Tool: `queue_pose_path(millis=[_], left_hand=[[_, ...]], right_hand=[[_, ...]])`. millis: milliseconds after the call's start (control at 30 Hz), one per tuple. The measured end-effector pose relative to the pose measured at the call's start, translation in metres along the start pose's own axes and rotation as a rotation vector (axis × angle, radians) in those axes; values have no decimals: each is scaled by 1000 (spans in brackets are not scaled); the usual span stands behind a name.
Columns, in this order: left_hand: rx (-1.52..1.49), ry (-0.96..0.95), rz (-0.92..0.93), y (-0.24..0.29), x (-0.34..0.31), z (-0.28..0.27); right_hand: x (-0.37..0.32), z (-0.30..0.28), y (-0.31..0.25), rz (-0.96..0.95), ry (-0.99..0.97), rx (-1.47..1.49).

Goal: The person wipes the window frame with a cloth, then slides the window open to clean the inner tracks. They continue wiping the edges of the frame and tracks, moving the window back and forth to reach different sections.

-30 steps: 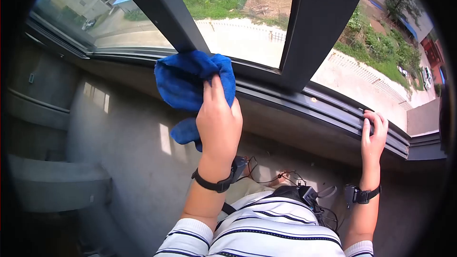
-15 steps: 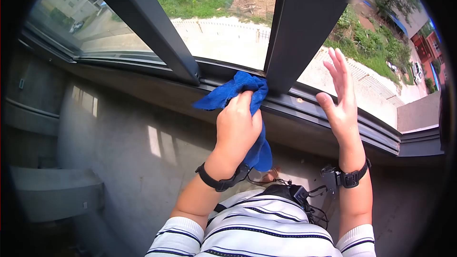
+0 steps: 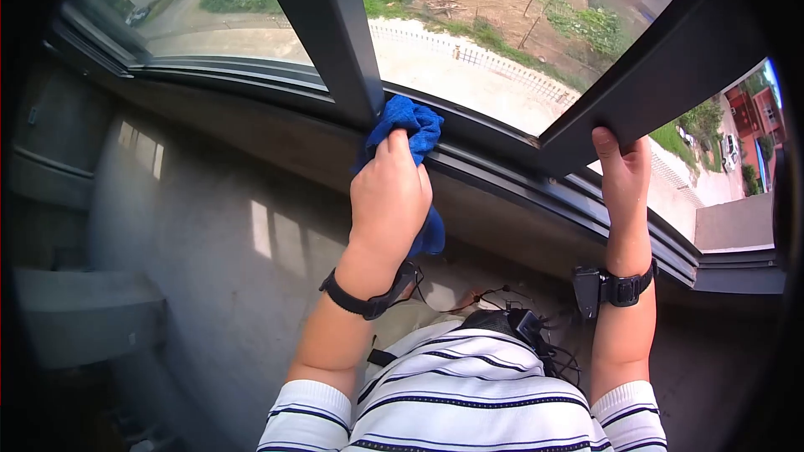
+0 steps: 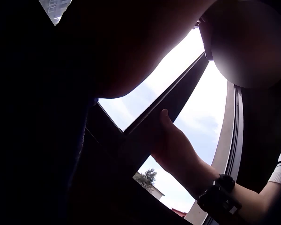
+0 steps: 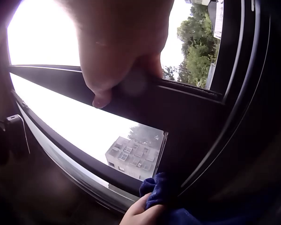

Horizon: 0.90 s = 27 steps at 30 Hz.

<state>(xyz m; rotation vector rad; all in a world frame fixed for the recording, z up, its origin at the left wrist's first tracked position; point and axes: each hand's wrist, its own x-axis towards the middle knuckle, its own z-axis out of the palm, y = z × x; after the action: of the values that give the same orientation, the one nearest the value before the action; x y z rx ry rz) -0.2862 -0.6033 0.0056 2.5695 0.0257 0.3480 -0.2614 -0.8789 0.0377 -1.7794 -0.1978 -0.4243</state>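
Observation:
My left hand (image 3: 389, 201) grips a bunched blue cloth (image 3: 416, 123) at the foot of the left dark upright (image 3: 335, 42), right over the lower window rail. A tail of the cloth hangs below the hand. To the right, my right hand (image 3: 626, 180) grips the edge of the sliding window's wide dark frame (image 3: 662, 59), its thumb on the near face. The right wrist view shows that thumb and the other fingers on opposite edges of the frame, with the cloth (image 5: 154, 187) low in the picture. Much of the left wrist view is dark; the right hand (image 4: 175, 145) shows there.
Metal window tracks (image 3: 578, 205) run along the sill toward the right corner. Below lies a grey floor (image 3: 226, 285) with patches of sunlight. Black cables (image 3: 557, 351) hang at the waist, over a striped shirt (image 3: 469, 393). A pale rounded block (image 3: 88, 318) stands at left.
My right hand left the track, rose with fingers spread, then took hold of the window frame, which now stands farther right. My left hand moved the cloth right, then back left to the upright's foot.

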Motion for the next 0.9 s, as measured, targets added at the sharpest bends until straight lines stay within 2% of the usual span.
queue_pose_path(millis=[67,133,267,333,400,433,467,533,633,800,867,900], left_hand=[[-25,39,30,-1,1,1],[109,98,170,0,4,6],[47,46,259,33,-3,24],[-13,0,356,56,-14,36],[-33,-129,361,80,-29,51],[-29,-51,386,85,-31,57],[-28,-55,395,89,-32,60],[-146,-118,396,98,-34,60],[-136,-182,484,129,-52,82],[-152,-108,524,126,-53,79],[-160,-162,518,128,-56,75],[-232,-173,600,133,-60,73]], right_hand=[[-6,-13,2,34,21,-34],[-10,-24,2,-11,64,-38],[-16,-49,10,-47,87,-34],[-20,-58,10,29,95,-29],[-23,-56,5,0,108,-13],[-22,-56,6,-19,111,-13],[-22,-58,7,-37,115,-13],[-22,-61,6,-46,98,-25],[-20,-57,8,-57,86,5],[-17,-53,9,-93,104,16],[-18,-55,12,-78,108,24],[-16,-57,14,-65,100,12]])
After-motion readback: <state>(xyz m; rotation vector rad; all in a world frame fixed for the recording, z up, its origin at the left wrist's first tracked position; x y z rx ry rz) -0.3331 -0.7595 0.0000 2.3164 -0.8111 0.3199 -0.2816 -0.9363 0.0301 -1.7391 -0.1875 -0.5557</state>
